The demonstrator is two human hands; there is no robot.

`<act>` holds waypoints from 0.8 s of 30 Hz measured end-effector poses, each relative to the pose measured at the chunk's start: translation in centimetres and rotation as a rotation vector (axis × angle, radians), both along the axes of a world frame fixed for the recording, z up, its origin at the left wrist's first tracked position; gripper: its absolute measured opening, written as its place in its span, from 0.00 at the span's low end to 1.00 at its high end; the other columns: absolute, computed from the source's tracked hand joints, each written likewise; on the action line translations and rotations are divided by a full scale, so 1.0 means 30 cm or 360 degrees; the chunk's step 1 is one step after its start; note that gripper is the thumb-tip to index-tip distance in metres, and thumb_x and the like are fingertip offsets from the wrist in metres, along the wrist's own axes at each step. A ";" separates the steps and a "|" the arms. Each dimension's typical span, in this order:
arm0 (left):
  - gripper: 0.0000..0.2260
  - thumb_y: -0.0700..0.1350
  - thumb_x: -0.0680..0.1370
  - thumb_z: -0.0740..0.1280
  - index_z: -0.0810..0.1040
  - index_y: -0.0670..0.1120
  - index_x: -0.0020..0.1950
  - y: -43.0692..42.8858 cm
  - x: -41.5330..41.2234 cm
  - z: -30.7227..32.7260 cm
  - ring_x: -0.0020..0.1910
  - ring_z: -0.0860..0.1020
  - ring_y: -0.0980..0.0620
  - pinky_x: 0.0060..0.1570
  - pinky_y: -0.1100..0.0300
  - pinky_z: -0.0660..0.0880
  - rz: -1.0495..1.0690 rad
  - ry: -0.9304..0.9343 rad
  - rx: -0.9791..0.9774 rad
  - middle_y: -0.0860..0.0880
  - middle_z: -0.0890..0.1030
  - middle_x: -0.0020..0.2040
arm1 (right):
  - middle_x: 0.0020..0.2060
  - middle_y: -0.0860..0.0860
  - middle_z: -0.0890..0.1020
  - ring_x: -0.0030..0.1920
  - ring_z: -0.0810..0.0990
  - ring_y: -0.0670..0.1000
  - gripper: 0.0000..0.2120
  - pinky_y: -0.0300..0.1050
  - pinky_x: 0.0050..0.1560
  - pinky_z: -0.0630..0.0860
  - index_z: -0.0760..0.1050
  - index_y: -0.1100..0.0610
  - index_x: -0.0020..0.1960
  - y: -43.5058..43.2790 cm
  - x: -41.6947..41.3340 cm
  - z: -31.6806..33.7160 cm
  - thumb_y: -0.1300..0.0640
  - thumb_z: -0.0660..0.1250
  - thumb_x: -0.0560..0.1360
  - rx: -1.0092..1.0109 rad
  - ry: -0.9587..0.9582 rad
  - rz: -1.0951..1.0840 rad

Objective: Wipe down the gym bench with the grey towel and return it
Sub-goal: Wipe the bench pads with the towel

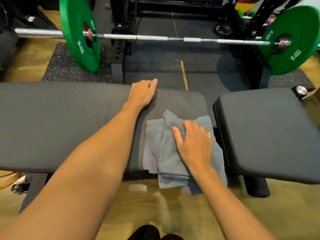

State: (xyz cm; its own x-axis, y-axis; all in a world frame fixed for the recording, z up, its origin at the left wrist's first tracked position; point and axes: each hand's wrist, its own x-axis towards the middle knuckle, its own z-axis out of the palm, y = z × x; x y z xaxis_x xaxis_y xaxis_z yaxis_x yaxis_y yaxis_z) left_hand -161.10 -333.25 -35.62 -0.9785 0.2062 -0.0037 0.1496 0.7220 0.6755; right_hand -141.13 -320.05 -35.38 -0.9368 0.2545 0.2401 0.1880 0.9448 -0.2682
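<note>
Dark shoe tips [147,232] show at bottom centre on the wooden floor [135,205]. Above them my right hand [195,142] lies flat on the grey towel [166,153], fingers spread, pressing it onto the desk [69,122] at centre frame. The towel's near edge hangs off the pad. My left hand [142,94] rests at the desk's far edge with fingers bent over it; I cannot tell whether they grip.

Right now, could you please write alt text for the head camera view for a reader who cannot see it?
A person's right hand presses a crumpled grey towel onto a black gym bench while the left hand rests on the bench's far edge. Behind it sits a barbell with green plates.
</note>
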 end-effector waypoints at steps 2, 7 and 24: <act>0.25 0.53 0.82 0.52 0.77 0.36 0.39 -0.002 0.003 -0.006 0.43 0.75 0.39 0.53 0.51 0.67 0.0030 0.0076 -0.0002 0.40 0.81 0.39 | 0.34 0.51 0.76 0.35 0.72 0.54 0.15 0.49 0.36 0.63 0.74 0.53 0.46 -0.031 0.042 -0.009 0.42 0.59 0.78 0.0073 0.0027 0.0009; 0.28 0.55 0.81 0.50 0.80 0.38 0.41 0.001 -0.014 -0.053 0.41 0.76 0.41 0.53 0.53 0.68 0.0066 0.0239 -0.0005 0.41 0.82 0.37 | 0.32 0.53 0.77 0.34 0.72 0.56 0.16 0.49 0.35 0.62 0.73 0.54 0.43 -0.018 -0.205 -0.038 0.43 0.58 0.79 0.0116 0.0109 0.0010; 0.15 0.48 0.83 0.56 0.75 0.43 0.64 -0.282 0.086 0.047 0.63 0.73 0.40 0.63 0.51 0.66 0.0042 -0.0050 -0.0219 0.42 0.78 0.64 | 0.40 0.56 0.81 0.41 0.76 0.61 0.15 0.53 0.41 0.66 0.73 0.56 0.48 -0.101 -0.124 0.002 0.44 0.58 0.79 0.0011 -0.0055 0.0172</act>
State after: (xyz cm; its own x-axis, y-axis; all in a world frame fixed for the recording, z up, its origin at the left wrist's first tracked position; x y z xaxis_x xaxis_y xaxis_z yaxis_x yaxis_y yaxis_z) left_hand -158.52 -341.70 -34.21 -0.9825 0.1761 -0.0611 0.1097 0.8114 0.5741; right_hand -144.85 -323.08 -35.32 -0.9664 0.1502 0.2087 0.0940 0.9618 -0.2569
